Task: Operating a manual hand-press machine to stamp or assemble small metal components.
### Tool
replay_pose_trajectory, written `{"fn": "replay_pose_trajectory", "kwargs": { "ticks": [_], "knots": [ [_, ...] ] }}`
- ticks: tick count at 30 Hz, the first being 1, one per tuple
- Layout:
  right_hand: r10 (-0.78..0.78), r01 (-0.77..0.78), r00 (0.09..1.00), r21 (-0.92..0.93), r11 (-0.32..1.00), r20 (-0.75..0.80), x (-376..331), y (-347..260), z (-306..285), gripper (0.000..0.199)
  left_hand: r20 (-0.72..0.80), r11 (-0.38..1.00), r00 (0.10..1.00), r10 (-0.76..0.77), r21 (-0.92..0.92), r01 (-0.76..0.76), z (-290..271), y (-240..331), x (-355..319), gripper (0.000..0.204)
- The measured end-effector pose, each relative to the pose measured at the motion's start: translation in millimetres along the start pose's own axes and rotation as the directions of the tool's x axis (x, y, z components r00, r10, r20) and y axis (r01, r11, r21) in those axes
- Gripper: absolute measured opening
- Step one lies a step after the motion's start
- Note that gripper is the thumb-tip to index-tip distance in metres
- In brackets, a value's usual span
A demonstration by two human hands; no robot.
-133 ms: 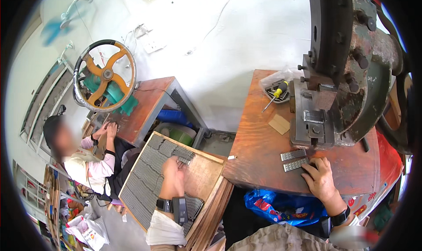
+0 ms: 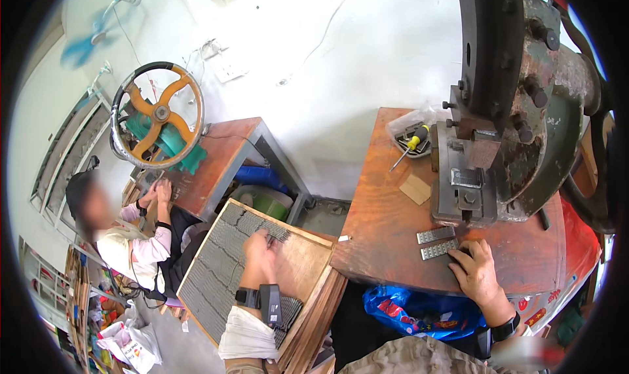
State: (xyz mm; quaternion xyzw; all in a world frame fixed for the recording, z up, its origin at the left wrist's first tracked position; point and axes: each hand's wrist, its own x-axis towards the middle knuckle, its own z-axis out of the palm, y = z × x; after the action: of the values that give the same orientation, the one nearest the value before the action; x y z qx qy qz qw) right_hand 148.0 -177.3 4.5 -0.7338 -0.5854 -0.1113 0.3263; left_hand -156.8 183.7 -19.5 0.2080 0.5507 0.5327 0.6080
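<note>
Two small grey metal strips with rows of little bumps (image 2: 438,242) lie side by side on the brown wooden table (image 2: 383,223), just in front of the big rusty green press machine (image 2: 524,118). The right hand (image 2: 477,270) lies flat and open, with its fingertips touching the nearer strip. The left hand (image 2: 261,256) reaches into the shallow wooden tray (image 2: 308,259) beside the table, its fingers curled on grey strips laid in many rows there. One yellow screwdriver (image 2: 409,145) lies near the machine.

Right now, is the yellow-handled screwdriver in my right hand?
No, the screwdriver lies on the wooden table by the press, while the right hand rests near two perforated metal strips.
</note>
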Motion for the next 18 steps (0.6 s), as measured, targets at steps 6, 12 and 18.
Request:
{"fn": "replay_pose_trajectory", "kwargs": {
  "ticks": [6,12,18],
  "knots": [
    [-0.001,0.001,1.0,0.008,1.0,0.014,-0.9,-2.3,-1.5,0.031,0.115,0.464,0.905,0.409,0.829,-0.314,7.6,-12.2,7.1,0.044],
    [-0.018,0.018,1.0,0.003,1.0,-0.008,-1.0,0.5,-4.8,0.031,0.162,0.36,0.914,0.372,0.882,-0.303,-8.2,-6.6,28.9,0.052],
    [-0.043,0.044,0.999,0.054,0.998,-0.017,-1.7,6.3,-2.6,0.029,0.235,0.301,0.884,0.403,0.879,-0.37,-6.0,-0.4,-10.6,0.033]
  ]
}}
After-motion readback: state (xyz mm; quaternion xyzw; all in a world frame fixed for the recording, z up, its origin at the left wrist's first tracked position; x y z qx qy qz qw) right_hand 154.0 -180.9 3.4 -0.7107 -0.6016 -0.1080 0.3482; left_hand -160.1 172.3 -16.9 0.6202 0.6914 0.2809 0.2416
